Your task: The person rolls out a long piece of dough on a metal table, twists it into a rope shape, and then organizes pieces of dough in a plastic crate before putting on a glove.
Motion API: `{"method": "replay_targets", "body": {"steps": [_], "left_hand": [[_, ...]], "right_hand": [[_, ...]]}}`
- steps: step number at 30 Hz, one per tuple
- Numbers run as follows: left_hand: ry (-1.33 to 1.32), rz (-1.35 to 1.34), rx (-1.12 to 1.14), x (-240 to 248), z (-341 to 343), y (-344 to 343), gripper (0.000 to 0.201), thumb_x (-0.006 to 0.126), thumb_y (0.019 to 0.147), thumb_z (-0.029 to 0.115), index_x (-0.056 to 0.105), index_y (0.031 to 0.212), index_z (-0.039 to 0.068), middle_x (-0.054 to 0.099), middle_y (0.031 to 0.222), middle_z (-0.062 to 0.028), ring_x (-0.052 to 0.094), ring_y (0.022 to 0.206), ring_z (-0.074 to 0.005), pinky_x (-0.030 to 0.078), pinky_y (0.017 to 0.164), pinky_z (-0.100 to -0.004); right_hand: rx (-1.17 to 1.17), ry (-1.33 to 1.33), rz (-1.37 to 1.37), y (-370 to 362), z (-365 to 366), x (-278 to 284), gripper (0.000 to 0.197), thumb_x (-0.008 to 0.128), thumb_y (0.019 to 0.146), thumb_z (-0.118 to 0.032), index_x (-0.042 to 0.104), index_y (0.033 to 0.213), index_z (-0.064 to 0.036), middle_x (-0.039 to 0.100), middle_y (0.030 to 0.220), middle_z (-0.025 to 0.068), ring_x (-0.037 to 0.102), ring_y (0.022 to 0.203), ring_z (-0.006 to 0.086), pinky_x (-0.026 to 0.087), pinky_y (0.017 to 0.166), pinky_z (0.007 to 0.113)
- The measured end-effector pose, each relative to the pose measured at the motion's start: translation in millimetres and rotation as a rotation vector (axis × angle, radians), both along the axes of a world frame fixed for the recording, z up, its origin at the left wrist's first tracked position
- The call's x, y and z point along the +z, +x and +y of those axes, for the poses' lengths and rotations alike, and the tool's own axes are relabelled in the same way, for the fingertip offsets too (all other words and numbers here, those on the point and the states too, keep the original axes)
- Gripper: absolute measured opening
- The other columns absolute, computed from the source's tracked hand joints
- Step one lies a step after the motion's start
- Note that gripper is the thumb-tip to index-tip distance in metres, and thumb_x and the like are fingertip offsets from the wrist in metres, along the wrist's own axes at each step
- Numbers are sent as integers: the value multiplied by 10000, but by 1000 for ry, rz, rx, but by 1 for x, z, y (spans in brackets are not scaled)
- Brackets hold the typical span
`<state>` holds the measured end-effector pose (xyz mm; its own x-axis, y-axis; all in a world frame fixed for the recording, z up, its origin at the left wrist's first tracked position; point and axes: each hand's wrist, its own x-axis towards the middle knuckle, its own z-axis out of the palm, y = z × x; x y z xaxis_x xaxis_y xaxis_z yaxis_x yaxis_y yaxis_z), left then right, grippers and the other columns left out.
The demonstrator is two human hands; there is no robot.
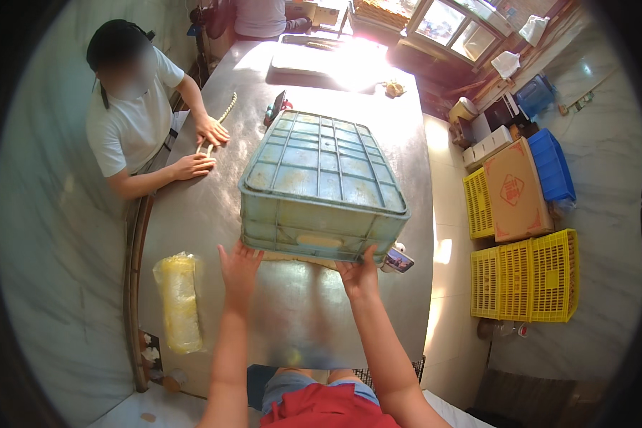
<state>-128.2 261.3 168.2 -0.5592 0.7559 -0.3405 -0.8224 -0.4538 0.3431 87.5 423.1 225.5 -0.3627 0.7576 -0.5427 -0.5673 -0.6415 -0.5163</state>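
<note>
A large pale blue-green plastic crate (321, 167), bottom side up, is in the middle of the metal table (285, 314). My left hand (240, 267) holds its near left corner by the lower edge. At the near right corner my right hand (359, 274) grips the same edge, thumb against the outer wall. Some fingertips are hidden at the crate's underside. Along the crate's near lower edge, between my hands, shows a thin strip of pale, dough-like material (299, 260); the rest of it is hidden beneath the crate.
Across the table's left side, a co-worker's hands (203, 150) work a twisted dough-like rope (228, 107). A yellowish plastic-wrapped roll (180, 303) lies at the near left. A phone (399, 261) stands by the crate's right corner. Yellow crates (524, 278) and a cardboard box (517, 189) stand at right.
</note>
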Motion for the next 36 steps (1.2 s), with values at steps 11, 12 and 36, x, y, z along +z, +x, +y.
{"method": "replay_targets", "body": {"steps": [11,12,36], "left_hand": [[-257,437,-116,-2,55,-30,361,400,1041,231,494,1316,17,594,1248,-87,580,1136,-209,475,955,-366],[-150,211,-104,15,65,-29,350,404,1040,219,497,1315,22,597,1237,-82,585,1124,-203,479,948,-359],[422,215,-342,109,254,-27,342,466,1023,258,534,1257,18,626,1226,-64,593,1128,-170,441,1006,-337]], "right_hand": [[-118,-41,83,2,5,-53,668,439,963,-551,337,1436,-91,411,1448,113,398,1345,302,364,1112,514],[-136,-36,103,1,8,-53,660,448,962,-542,348,1428,-86,407,1451,109,395,1346,300,364,1113,513],[-422,-188,445,2,184,-39,400,240,1066,-239,472,1300,-12,558,1305,164,545,1207,311,450,1045,493]]}}
